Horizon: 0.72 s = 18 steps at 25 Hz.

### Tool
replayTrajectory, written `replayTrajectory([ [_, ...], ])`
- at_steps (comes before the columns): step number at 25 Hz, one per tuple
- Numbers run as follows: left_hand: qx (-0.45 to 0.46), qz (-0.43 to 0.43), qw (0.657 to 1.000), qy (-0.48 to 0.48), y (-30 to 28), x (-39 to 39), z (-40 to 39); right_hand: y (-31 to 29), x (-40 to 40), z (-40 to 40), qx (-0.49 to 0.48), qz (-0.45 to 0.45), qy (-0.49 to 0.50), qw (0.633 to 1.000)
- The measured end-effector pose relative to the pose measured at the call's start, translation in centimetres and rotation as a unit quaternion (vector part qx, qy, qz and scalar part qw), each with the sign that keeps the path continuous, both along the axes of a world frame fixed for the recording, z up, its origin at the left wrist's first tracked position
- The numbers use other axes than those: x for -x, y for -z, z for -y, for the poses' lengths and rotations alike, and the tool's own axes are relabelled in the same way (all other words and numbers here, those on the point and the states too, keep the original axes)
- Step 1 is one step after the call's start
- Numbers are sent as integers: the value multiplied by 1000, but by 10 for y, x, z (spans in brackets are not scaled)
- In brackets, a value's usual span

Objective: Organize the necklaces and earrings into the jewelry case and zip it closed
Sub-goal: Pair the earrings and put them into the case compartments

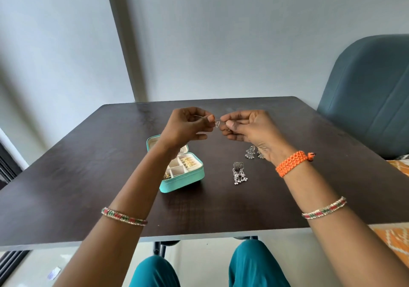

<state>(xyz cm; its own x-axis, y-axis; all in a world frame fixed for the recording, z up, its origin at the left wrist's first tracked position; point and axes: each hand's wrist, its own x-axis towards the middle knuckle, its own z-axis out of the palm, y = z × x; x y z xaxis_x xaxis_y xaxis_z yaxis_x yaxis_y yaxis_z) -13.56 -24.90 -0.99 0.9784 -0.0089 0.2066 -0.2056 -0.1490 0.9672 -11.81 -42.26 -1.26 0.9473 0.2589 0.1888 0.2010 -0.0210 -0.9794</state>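
The teal jewelry case (177,169) lies open on the dark worktop (66,176), its lid tipped back on the far side and its cream dividers showing gold pieces in some compartments. Above and just beyond the case, both hands are raised off the surface and meet fingertip to fingertip: the left hand (186,125) and the right hand (247,127) each pinch a small silver triangular earring (217,123) held between them, the other fingers curled in. To the right of the case lies a long silver dangling earring (239,173), and beyond that, farther right and partly hidden under the right wrist, a pair of silver bell-shaped earrings (251,152). To the left of the case the worktop runs bare to its left edge, and the near strip between the case and the front edge is bare as well. A pale grey wall (221,32) rises behind the far edge. A blue upholstered chair (365,91) stands well to the right of the case, past the worktop's right edge.
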Motion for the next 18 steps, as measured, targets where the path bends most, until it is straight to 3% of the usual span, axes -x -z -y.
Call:
replayTrajectory([
  [8, -106, 59, 992, 26, -20, 39, -10, -17, 28, -4, 52, 123, 60, 989],
  [18, -32, 59, 997, -47, -13, 50, -2, -17, 38, -18, 37, 105, 23, 993],
])
